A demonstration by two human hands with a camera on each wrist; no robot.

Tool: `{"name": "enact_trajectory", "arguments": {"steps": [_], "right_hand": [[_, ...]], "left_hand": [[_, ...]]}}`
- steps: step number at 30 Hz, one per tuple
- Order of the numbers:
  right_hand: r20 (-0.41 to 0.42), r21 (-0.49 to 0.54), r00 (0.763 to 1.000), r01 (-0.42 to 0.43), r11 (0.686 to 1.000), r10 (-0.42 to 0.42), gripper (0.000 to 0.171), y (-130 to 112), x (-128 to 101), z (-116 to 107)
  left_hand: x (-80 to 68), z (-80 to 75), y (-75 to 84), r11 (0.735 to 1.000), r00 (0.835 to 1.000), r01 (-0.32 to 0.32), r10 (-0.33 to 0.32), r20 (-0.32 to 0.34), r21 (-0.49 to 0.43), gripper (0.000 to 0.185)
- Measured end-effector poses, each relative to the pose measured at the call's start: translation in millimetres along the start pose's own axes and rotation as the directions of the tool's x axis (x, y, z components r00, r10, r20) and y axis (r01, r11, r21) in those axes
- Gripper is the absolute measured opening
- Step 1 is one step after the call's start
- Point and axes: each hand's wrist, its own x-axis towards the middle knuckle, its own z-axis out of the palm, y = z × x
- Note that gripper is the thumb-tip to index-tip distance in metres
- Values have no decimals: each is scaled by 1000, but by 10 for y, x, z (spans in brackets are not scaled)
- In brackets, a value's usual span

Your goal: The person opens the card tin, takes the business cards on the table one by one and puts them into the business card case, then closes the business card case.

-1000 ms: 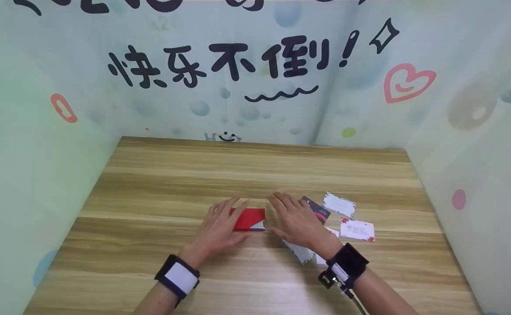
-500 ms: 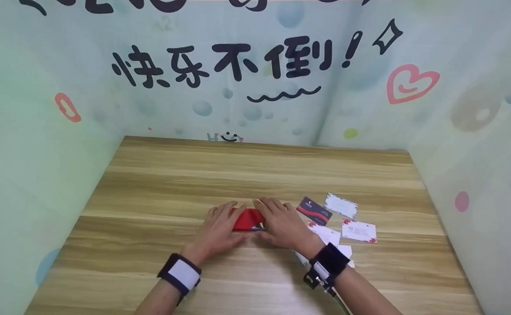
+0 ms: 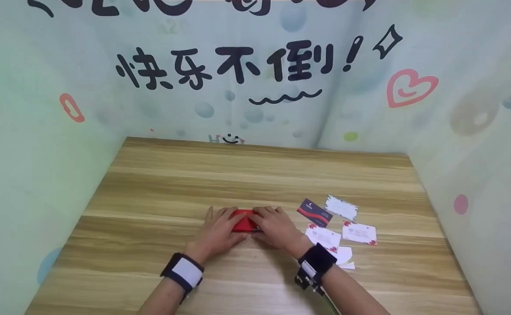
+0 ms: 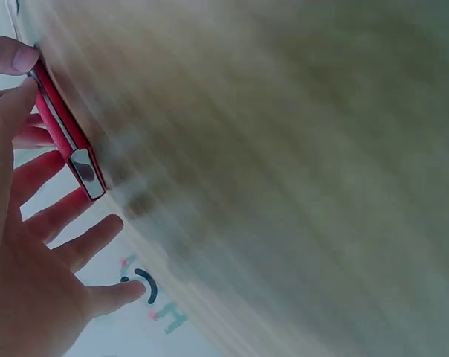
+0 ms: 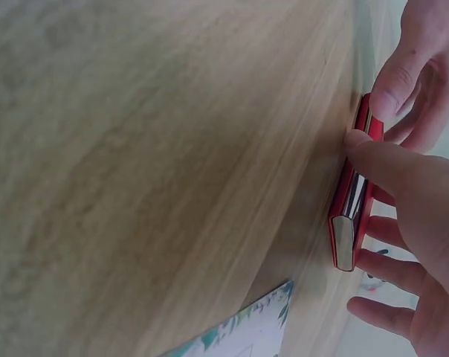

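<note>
We saw the red card case [image 3: 242,224] at lower centre of the head view, left hand [image 3: 217,232] and right hand [image 3: 279,228] pinching opposite ends, thumbs near side, likely for even control. Business cards [image 3: 323,237] lay right of it, seemingly kept clear.

Red case [image 4: 67,134] between two hands

The left hand [image 4: 39,275] pinches it near its silvery end [image 4: 86,172], outer fingers spread; the right hand [image 4: 9,53], partly cropped, grips farther along; wooden table [image 4: 247,163] fills the right; a smile mark [image 4: 151,286] shows on the pale wall [image 4: 113,335].
</note>
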Motion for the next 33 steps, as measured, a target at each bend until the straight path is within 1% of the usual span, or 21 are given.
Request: {"name": "enact_trajectory", "arguments": {"steps": [6,11,14,19,22,26,28,30,33], "right_hand": [[11,16,1000,-18,1000,17,50,-16,4,18],[34,26,999,-41,999,40,47,-30,19,12],[36,13,999,-41,999,40,45,-38,25,8],[-11,-33,1000,-5,999,4,42,-27,20,27],[-51,-63,999,9,998,-12,40,-7,-2,49],[-97,-131,995,13,991,-26,39,2,-15,46],[-105,-181,994,22,983,-42,39,-19,3,46],[-88,-223,995,34,974,-55,40,-51,23,55],[-68,-266,995,47,963,-68,40,-101,40,74]], "left_hand": [[-10,-5,9,1000,1000,-3,3,2,-7,62],[-17,12,-3,1000,999,-21,21,-26,4,59],[-18,28,-6,999,999,-27,28,-40,18,56],[-13,33,12,999,999,-14,16,-43,36,52],[9,27,33,998,999,-32,34,-36,52,50],[45,24,63,997,998,-50,52,-37,62,52],[47,35,58,997,997,-47,50,-52,58,54],[34,41,48,998,997,-44,48,-64,53,55],[9,41,23,997,996,-60,63,-70,41,56]]}}
